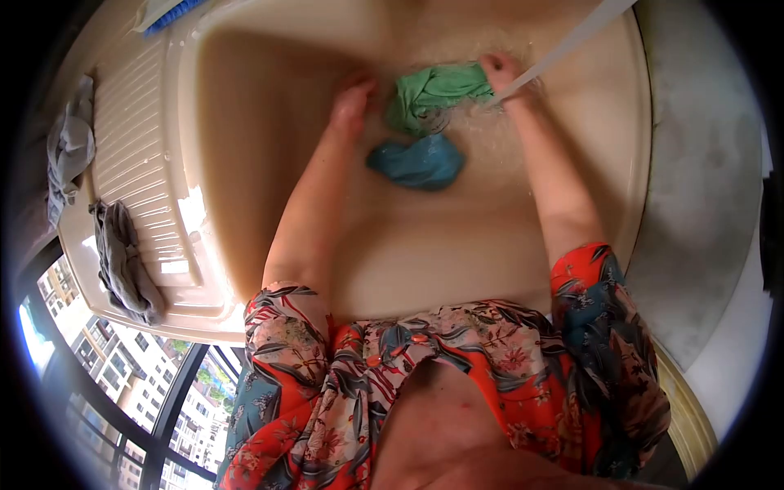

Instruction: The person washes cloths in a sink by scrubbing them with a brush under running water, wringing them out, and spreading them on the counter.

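Inside the beige sink (441,261), a wet green cloth (441,86) lies in shallow water near the far wall. My right hand (500,73) has its fingers closed on the cloth's right end, beside the falling stream of water (563,49). To the left of the cloth, and apart from it, my left hand (353,102) is blurred, so its fingers do not show clearly. A crumpled blue cloth (418,162) sits in the water just nearer to me than the green one. Neither hand touches the blue cloth.
A ribbed washboard (135,155) is moulded into the sink's left side. Dark grey cloth (126,261) and lighter grey cloth (72,151) hang over its outer edge. A blue-bristled brush (173,16) is at the top left. A grey surface (694,188) borders the sink's right side.
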A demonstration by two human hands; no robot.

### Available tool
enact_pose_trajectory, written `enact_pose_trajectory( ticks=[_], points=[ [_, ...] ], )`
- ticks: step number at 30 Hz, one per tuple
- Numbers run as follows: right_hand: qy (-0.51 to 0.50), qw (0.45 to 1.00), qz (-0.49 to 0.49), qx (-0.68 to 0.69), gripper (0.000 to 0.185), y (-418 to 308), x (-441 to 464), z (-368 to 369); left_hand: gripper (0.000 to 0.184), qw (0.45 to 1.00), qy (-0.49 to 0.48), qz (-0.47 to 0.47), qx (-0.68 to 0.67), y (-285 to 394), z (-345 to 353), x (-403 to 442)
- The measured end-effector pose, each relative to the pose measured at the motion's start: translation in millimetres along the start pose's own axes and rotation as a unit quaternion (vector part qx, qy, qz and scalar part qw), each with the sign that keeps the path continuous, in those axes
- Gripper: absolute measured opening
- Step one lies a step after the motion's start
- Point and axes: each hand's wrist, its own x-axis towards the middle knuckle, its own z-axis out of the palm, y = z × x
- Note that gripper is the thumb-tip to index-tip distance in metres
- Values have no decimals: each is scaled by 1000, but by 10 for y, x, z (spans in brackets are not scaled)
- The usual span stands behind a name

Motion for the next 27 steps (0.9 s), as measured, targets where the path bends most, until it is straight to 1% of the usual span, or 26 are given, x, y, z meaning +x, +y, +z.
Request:
enact_pose_trajectory(
  ticks=[1,2,3,4,5,6,7,8,10,13,14,15,17,18,19,21,22,23,25,26,27],
  points=[
    [39,996,-6,-81,26,-151,-101,68,41,1000,20,0,-9,-34,-37,86],
    [19,993,-116,33,26,-350,-369,361,42,999,43,-2,-19,-67,-80,152],
    [-66,996,-33,-44,32,-829,-651,450,42,998,65,-4,-26,-82,-132,217],
    [-72,996,-47,2,25,-915,-819,823,43,965,251,63,47,-90,-195,265],
    [-37,985,-165,-25,22,-1405,-1094,759,41,994,37,41,-98,-34,-1022,265],
    [-36,978,-204,-14,20,-1715,-1302,700,41,984,171,54,-6,1,-691,155],
    [-34,969,-243,-4,18,-1862,-1406,668,40,976,210,33,36,8,-370,47],
    [-39,976,-216,-11,18,-1840,-1357,685,40,970,236,21,52,-26,-186,7],
    [-49,984,-169,-26,20,-1765,-1115,766,39,961,269,11,66,-85,-118,129],
    [-116,982,-94,-119,27,-1604,-798,725,37,952,298,12,66,-144,-35,198],
    [-86,986,-65,-124,31,-1479,-812,877,37,953,295,13,68,-156,37,161],
    [-60,987,-86,-118,25,-1357,-889,1045,36,952,298,16,75,-135,135,114],
    [-13,978,-200,-54,18,-1975,-1447,771,36,947,307,18,91,-70,265,14],
    [-30,980,-197,-21,12,-1935,-1441,777,35,943,319,15,97,-57,224,9],
    [-56,979,-193,16,18,-1592,-1273,886,35,935,338,9,107,-64,149,51],
    [-105,990,-72,-61,24,-1269,-862,767,34,910,393,8,131,-53,-9,263],
    [-110,986,-46,-118,28,-1194,-725,658,33,892,428,8,142,-67,-70,382],
    [-85,982,-40,-161,32,-1096,-621,539,33,892,433,14,131,-29,-60,412],
    [-2,985,-42,-167,34,-611,-329,377,33,935,352,11,43,209,176,237],
    [3,983,-50,-177,34,-560,-326,478,34,918,362,68,145,272,461,106],
    [3,980,-58,-191,35,-523,-395,585,34,918,349,55,179,272,383,93]
  ],
)
